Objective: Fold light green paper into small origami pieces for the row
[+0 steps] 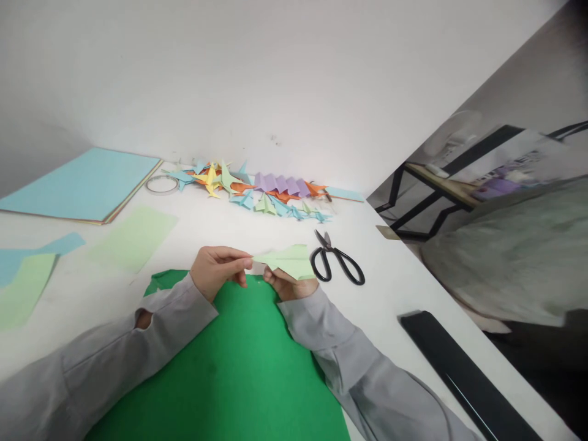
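Observation:
Between my two hands is a folded light green paper [289, 260], pointed at its left end and wider at the right. My left hand [219, 269] pinches the pointed tip between thumb and fingers. Under the wide end, my right hand [290, 286] supports the paper, its fingers partly hidden beneath it. Just right of the paper lie black-handled scissors [339, 258], blades parted and pointing away. Below both hands spreads a green sheet [220, 367], with one far corner bent up near my left wrist.
Folded paper figures [225, 180] in several colours line the wall, with a purple pleated strip [281, 184] among them. At left are a stack of coloured paper [82, 184], a tape roll [162, 184], a green sheet [135, 236] and paper offcuts [27, 288]. A long black object [459, 373] lies at right.

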The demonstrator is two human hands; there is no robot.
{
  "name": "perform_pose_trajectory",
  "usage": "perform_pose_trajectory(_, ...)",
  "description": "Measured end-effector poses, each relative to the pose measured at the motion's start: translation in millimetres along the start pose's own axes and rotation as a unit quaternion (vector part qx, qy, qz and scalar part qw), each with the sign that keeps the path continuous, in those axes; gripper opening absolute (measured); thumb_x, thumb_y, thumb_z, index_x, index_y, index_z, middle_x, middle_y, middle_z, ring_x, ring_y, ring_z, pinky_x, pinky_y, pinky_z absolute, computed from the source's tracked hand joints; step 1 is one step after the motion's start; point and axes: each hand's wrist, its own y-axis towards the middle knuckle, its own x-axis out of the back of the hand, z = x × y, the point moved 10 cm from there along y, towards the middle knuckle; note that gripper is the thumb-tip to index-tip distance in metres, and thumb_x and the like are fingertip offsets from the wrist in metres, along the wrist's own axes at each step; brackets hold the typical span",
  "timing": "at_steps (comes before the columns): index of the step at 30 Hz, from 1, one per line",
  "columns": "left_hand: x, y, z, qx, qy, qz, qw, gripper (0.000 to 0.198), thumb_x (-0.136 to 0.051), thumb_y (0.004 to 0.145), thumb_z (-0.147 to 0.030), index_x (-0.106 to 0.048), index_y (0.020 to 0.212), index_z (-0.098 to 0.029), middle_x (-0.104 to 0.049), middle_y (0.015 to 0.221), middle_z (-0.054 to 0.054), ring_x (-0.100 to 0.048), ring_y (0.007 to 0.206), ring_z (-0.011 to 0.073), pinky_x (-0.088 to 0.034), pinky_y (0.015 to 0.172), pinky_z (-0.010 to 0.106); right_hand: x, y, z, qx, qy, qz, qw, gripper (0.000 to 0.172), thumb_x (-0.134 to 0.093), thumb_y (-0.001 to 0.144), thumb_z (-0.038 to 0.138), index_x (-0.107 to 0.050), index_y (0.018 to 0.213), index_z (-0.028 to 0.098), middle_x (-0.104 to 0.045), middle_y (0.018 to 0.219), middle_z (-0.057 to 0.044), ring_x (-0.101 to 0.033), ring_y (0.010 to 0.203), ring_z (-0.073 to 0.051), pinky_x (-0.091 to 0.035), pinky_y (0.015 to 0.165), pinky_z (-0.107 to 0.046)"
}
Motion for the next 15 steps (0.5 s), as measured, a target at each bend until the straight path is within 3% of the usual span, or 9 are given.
perform_pose_trajectory(7,-7.7,0,-8,-0.011,0.112,0.048,0.992,0.015,-0.075,0.052,-0.023,-0.065,0.055,-0.013,-0.059,0.039,0.002,-0.053,0.035,0.0125,-0.044,0.038,0.022,8,10,2,0.030,-0.057,0.019,0.998,0.022,-0.079,0.049,0.023,-0.062,0.062,0.016,-0.060,0.051,0.002,-0.055,0.048,-0.012,-0.045,0.049,-0.025)
perform_pose_trajectory(15,-10.3,-1,-16,-0.047,0.159,0.062,0.984,0.008,-0.068,0.060,-0.018,-0.065,0.055,-0.014,-0.059,0.040,0.002,-0.054,0.037,0.0121,-0.045,0.042,0.022,11,15,7,0.056,-0.115,0.017,0.992,0.024,-0.079,0.046,0.028,-0.061,0.057,0.017,-0.060,0.046,0.003,-0.055,0.046,-0.014,-0.045,0.053,-0.028)
